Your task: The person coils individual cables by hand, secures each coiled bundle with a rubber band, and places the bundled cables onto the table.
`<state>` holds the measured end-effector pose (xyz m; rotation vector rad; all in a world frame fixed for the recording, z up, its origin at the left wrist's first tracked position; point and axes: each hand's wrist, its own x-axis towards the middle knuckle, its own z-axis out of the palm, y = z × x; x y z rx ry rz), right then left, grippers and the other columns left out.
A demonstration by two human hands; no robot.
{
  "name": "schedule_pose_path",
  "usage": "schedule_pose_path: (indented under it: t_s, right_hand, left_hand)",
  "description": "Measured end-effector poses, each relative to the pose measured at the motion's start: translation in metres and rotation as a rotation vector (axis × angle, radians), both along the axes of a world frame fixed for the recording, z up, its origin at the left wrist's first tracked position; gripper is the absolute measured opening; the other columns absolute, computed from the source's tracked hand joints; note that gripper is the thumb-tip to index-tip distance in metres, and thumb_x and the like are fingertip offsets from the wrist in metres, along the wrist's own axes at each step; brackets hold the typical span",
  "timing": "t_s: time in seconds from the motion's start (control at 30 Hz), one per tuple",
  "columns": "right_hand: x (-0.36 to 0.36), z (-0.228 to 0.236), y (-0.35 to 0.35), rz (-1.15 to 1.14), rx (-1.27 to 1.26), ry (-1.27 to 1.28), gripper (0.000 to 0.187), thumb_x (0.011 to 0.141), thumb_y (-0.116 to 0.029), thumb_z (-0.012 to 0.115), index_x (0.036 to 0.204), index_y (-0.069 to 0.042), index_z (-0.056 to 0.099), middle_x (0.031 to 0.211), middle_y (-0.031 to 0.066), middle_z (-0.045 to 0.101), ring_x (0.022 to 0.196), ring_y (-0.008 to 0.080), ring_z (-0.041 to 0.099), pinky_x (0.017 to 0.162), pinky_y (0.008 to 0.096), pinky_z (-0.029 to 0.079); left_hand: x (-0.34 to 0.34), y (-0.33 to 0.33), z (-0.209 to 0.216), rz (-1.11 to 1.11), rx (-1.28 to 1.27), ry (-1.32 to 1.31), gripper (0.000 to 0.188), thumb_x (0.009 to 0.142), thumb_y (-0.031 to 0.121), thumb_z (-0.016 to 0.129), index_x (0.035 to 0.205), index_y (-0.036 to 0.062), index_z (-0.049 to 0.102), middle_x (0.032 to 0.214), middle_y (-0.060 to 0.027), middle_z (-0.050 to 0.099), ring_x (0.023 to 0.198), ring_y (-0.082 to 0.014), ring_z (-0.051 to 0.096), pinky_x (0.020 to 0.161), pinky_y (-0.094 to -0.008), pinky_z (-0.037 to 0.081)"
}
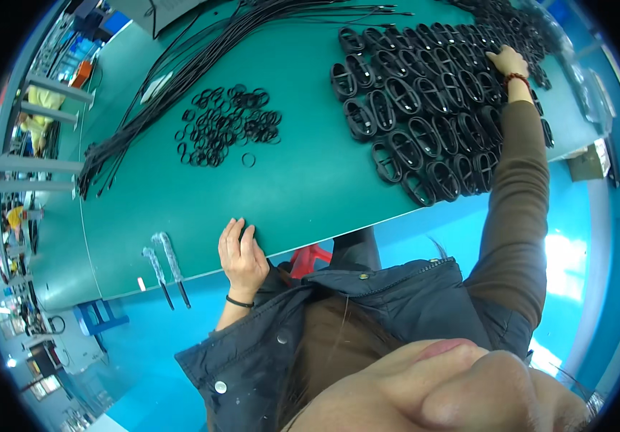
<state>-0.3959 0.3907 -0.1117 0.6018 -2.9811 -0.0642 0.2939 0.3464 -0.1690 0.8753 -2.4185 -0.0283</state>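
My left hand [243, 259] rests at the near edge of the green table, its fingers stretched out and nothing in them. Far to the right, my right hand [509, 62] reaches in among bundles of coiled black cable [403, 96], laid out in rough rows. Its fingers are bent down at the back of those rows; what they grip, if anything, is hidden by the hand and the dark coils. Beyond it lies a denser heap of black cables [500, 21]. Left of the coils sits a loose pile of small black rings [227, 128], with one ring [249, 160] lying apart.
Long straight black cables [180, 79] run across the table's [302, 173] left and back. Two dark-handled tools with clear wrapping [168, 259] overhang the near edge, left of my left hand. Clear plastic [583, 79] lies at the right end. A red stool [310, 259] shows under the table.
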Motion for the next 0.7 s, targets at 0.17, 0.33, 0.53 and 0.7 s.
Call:
schedule_pose_path:
  t_s: [0.17,0.33,0.53,0.7]
  right_hand:
    - [0.004,0.029,0.005,0.122,0.032,0.04,0.076,0.073,-0.067,0.055,0.118,-0.006,0.056,0.124,0.0219,0.054,0.118,0.0386,0.048,0.097,0.0482,0.037]
    - [0.018,0.03,-0.071,0.575,-0.204,0.163,0.051,0.087,-0.046,0.051,0.113,-0.003,0.058,0.111,0.0204,0.06,0.106,0.0343,0.057,0.088,0.04,0.044]
    - [0.333,0.038,-0.165,1.341,-0.332,0.009,0.03,0.083,-0.029,0.061,0.101,-0.005,0.063,0.101,0.0159,0.063,0.097,0.0338,0.058,0.081,0.0407,0.047]
    - [0.448,0.034,-0.202,1.432,-0.287,-0.194,0.024,0.083,-0.027,0.061,0.1,-0.01,0.062,0.101,0.0096,0.062,0.091,0.0313,0.06,0.076,0.0412,0.05]
  left_hand:
    - [0.003,-0.022,0.027,-0.09,0.239,0.058,0.027,0.078,0.007,0.063,0.104,0.001,0.057,0.111,-0.0173,0.055,0.101,-0.0354,0.054,0.085,-0.0406,0.045]
    - [0.022,-0.132,0.056,-0.093,0.056,-0.059,0.015,0.084,0.013,0.057,0.096,0.0046,0.058,0.091,-0.0146,0.058,0.08,-0.0342,0.059,0.068,-0.039,0.05]
    - [0.05,-0.316,0.037,0.321,-0.246,-0.271,0.019,0.084,0.02,0.058,0.098,0.0081,0.056,0.094,-0.0116,0.056,0.088,-0.0313,0.058,0.067,-0.0413,0.052]
    - [0.052,-0.369,0.012,0.41,-0.436,-0.412,0.007,0.083,0.015,0.049,0.084,0.0108,0.054,0.079,-0.0056,0.055,0.078,-0.0239,0.06,0.062,-0.0391,0.05]
